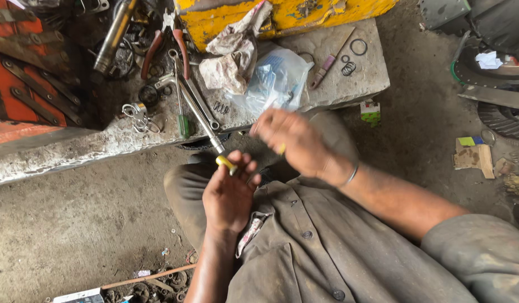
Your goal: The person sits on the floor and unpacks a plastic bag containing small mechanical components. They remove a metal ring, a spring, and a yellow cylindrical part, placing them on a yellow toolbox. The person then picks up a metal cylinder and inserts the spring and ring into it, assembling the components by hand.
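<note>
While gripped at its yellow handle by left hand, screwdriver slants with long axis running up-left, metal shaft pointing toward concrete ledge. Right hand blurred just beside, apart from left; fingers curled, grip cannot be told. Plastic bag behind.

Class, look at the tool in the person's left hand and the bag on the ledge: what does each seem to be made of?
Screwdriver in the left hand: shaft looks like bare grey metal with a dull shine; its yellow handle is probably plastic. Bag: thin clear plastic, crinkled and see-through. Ledge: rough, probably concrete.
</note>
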